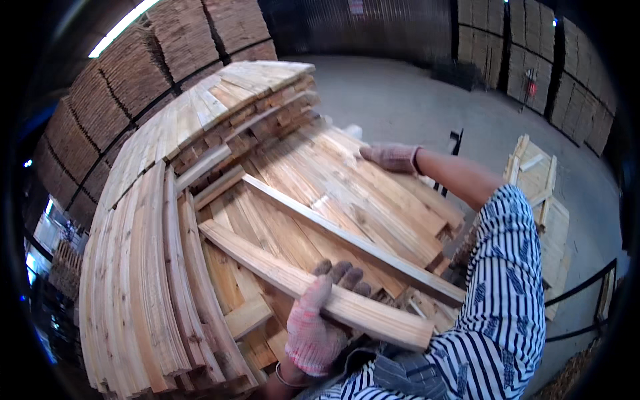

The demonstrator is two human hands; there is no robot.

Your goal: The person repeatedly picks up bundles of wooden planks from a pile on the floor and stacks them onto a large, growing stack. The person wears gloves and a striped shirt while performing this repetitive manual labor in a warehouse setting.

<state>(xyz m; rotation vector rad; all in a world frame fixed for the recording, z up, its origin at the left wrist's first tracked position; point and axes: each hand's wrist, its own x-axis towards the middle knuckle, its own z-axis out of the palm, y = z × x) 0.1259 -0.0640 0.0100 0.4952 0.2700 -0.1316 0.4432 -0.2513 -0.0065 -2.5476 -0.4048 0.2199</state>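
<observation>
My left hand point(313, 327), in a pale knitted glove with dark fingertips, is closed round a light wooden plank point(267, 257). The plank slants from the upper left down to my lap, above the other boards. My right hand point(393, 159), also gloved, reaches out to the far right side of a layer of boards point(333, 167). It touches the outer board there, fingers stretched out along it and partly blurred. Between my hands a narrow pale strip of wood point(347, 233) lies across the layer. A short wood piece point(248, 317) lies near my left hand.
A higher stack of planks point(220, 100) rises at the far side, with long boards point(133, 280) along the left. More wood pieces point(533, 167) are piled at the right beside a dark metal frame point(587, 293). Tall timber stacks point(180, 37) line the walls beyond the grey floor point(400, 100).
</observation>
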